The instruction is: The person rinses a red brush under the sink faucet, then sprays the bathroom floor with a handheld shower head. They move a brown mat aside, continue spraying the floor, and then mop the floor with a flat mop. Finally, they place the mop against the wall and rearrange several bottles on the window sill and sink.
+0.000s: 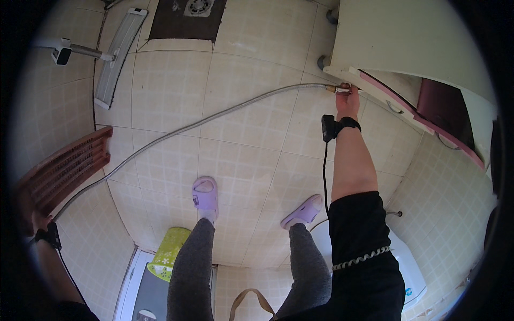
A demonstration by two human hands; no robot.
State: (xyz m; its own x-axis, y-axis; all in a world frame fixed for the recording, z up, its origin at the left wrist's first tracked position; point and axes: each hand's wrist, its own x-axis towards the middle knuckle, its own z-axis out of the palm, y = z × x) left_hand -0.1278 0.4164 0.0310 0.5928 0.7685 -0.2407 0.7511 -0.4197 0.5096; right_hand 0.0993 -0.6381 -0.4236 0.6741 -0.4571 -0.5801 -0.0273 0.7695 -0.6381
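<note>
My right hand (347,98), with a black device strapped at the wrist, is closed around the metal end fitting (336,89) of a flexible metal shower hose (225,113), beside the corner of a pale cabinet. From there the hose runs in a curve over the tiled floor to the left edge. At the far left my left hand (42,220) is near the other visible stretch of the hose and the lower end of a brown slatted rack (66,168). It is dim there, and I cannot tell whether its fingers hold anything.
A flat mop (116,60) leans at the upper left near a dark floor recess with a drain (199,7). The cabinet (401,36) with a pink-edged opening stands upper right. A green wastebasket (170,248) is beside my leg; a white toilet (409,269) is behind my right arm.
</note>
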